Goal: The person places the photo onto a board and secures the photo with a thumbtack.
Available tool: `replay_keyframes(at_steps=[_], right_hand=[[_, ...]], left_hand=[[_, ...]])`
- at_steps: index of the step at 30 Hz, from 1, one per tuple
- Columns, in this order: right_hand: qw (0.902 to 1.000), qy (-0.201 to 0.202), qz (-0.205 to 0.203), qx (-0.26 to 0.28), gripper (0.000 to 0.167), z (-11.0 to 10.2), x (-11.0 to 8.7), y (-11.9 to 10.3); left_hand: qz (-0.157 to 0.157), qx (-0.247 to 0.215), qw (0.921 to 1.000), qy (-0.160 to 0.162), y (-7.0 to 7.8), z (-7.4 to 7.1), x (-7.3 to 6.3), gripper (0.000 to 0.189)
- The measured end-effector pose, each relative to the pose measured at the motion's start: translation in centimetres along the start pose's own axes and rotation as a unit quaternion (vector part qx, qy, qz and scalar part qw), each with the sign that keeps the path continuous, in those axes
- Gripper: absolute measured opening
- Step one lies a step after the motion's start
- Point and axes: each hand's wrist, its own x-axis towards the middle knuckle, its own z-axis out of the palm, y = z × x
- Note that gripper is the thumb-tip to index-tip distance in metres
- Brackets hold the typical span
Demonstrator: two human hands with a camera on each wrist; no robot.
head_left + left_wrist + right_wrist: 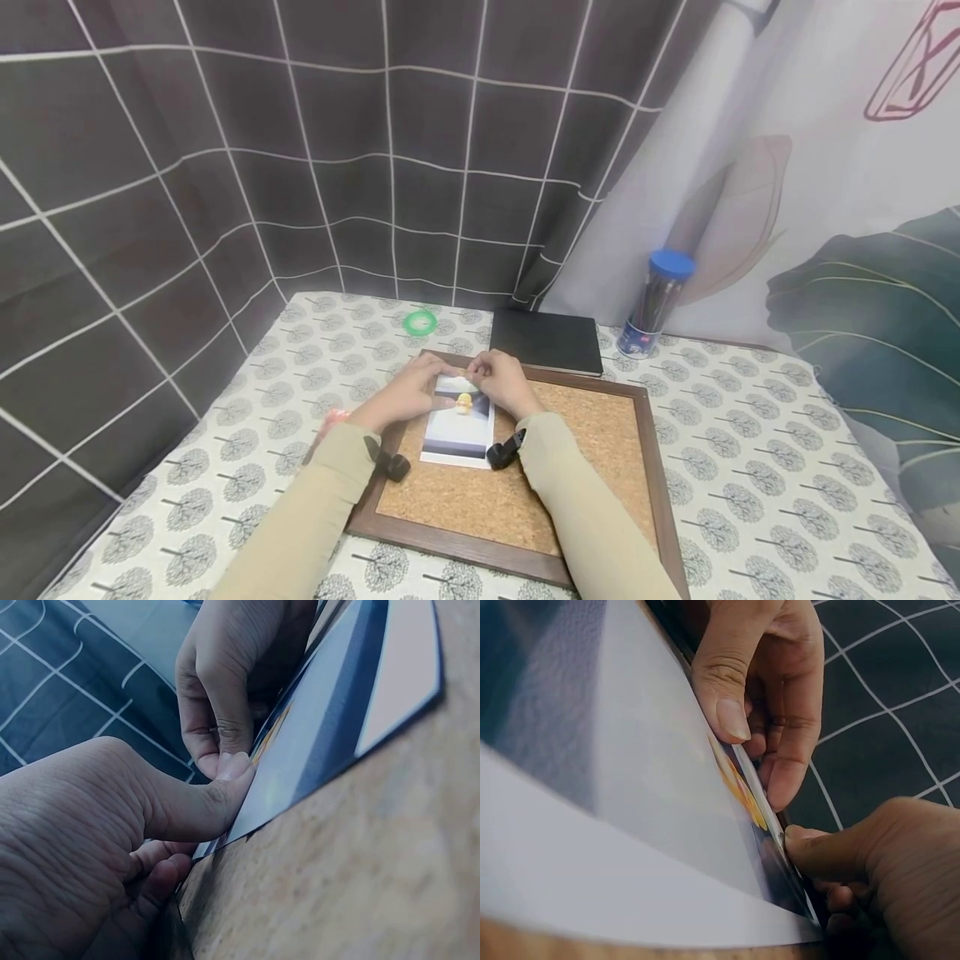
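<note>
On the cork: a rectangular white-bordered photo with a yellow figure (453,437) lies toward 11 o'clock on a brown-framed cork board (600,467).
Left hand (408,396): at the photo's 11 o'clock; grip nearly closed, pinching the far edge, thumb on top.
Right hand (506,383): at the photo's 1 o'clock, close beside the other; grip pinched at the same edge.
Past the board: green ring (408,326) at 11 o'clock, flat black rectangular book (547,342) near 12, clear blue-lidded cylindrical jar (654,300) toward 1.
Underneath: worktop (723,500) in white tree-printed cloth.
</note>
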Motion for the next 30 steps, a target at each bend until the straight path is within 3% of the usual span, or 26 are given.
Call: replay_keyframes(at_steps=[12, 15, 19, 22, 26, 30], right_hand=[[0.9980, 0.033, -0.044, 0.031, 0.014, -0.8, -0.7, -0.1], [0.9978, 0.032, -0.029, 0.051, 0.013, -2.0, -0.9, -1.0], [0.9973, 0.030, -0.015, 0.065, 0.011, -4.6, -1.4, -1.8], [0.9978, 0.030, -0.030, 0.051, 0.012, -7.2, -2.1, -1.4], [0.9980, 0.037, -0.045, 0.025, 0.015, -11.7, -4.2, 0.9], [0.9984, 0.046, -0.033, -0.003, 0.020, -15.9, -7.1, 5.4]], left_hand=[[0.002, 0.001, 1.0000, -0.003, -0.2, 0.3, 0.2, 0.052], [-0.002, -0.002, 1.0000, -0.004, -0.3, 0.3, 0.1, 0.052], [-0.007, -0.008, 0.9999, -0.005, -0.2, 0.1, 0.0, 0.053], [-0.003, -0.004, 1.0000, -0.006, -0.2, 0.0, 0.0, 0.054], [0.000, 0.000, 1.0000, -0.006, -0.1, -0.2, 0.1, 0.054], [-0.005, 0.002, 1.0000, -0.008, -0.1, -0.2, 0.2, 0.054]])
